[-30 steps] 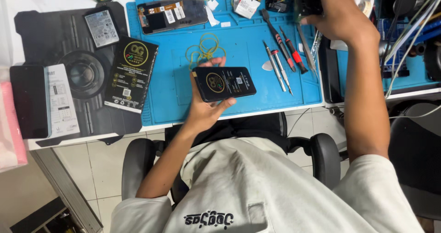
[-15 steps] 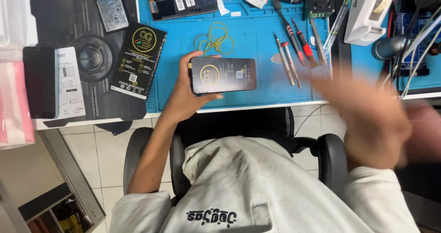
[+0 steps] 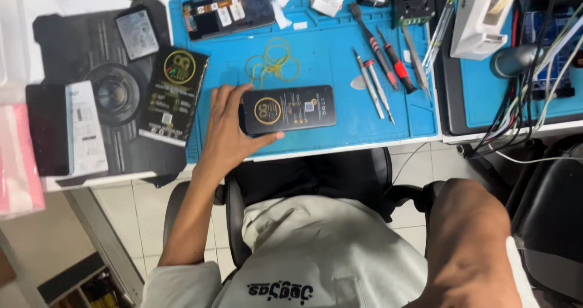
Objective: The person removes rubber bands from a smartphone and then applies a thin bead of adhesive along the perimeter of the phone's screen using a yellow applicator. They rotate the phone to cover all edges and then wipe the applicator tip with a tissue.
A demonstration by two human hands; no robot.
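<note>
Left hand (image 3: 228,135) fingers curled around black phone (image 3: 289,109), blue mat (image 3: 340,135); right hand unseen

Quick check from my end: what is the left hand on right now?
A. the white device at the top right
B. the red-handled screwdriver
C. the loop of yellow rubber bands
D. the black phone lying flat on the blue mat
D: the left hand grips the left end of the black phone, which lies flat on the blue mat; the yellow rubber bands and red-handled screwdriver lie untouched.
</note>
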